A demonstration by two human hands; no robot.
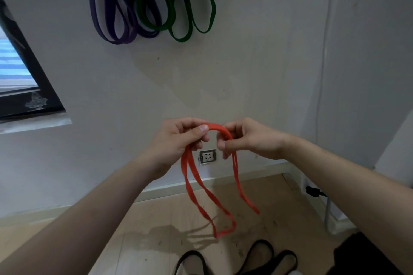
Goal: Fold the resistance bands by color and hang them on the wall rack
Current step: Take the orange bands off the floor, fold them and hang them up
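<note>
I hold a red resistance band (196, 187) in front of the wall, at about waist height. My left hand (178, 140) pinches its top arch on the left, and my right hand (250, 138) grips the same arch on the right. Its loops dangle down toward the floor between my forearms. Purple bands (111, 13) and green bands (185, 6) hang folded on the wall above; the rack itself lies beyond the top edge. Black bands (263, 252) lie on the floor at the bottom.
A wall socket (207, 156) sits just behind the red band, above the baseboard. A dark-framed window (24, 80) is at the left. A black plug and grey cable (315, 192) run along the right corner. Wooden floor (156, 225) is underfoot.
</note>
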